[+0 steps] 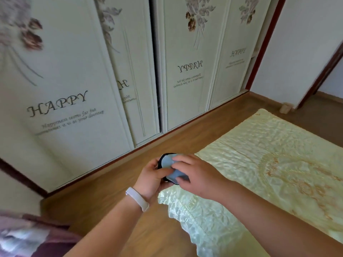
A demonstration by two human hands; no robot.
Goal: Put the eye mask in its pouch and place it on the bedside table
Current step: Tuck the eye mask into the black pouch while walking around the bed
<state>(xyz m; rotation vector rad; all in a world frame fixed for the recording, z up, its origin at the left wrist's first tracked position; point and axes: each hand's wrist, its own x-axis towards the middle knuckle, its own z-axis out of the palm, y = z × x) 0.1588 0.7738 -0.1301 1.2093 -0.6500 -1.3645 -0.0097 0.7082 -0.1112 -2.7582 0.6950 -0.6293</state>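
A light blue eye mask [169, 163] with a black edge is held between both hands, above the floor beside the bed's corner. My left hand [152, 176], with a white band on its wrist, grips the mask from the left and below. My right hand [193, 173] covers its right side, fingers pressed on the blue fabric. The mask looks folded or bunched. I cannot tell whether a pouch is among the fabric; none shows apart from it. No bedside table is in view.
A bed with a pale green-yellow satin cover [269, 164] fills the right. Wooden floor [115, 184] runs between the bed and white wardrobe doors [74, 80] printed with "HAPPY". A doorway [326, 80] opens at far right. Purple fabric [27, 236] lies at lower left.
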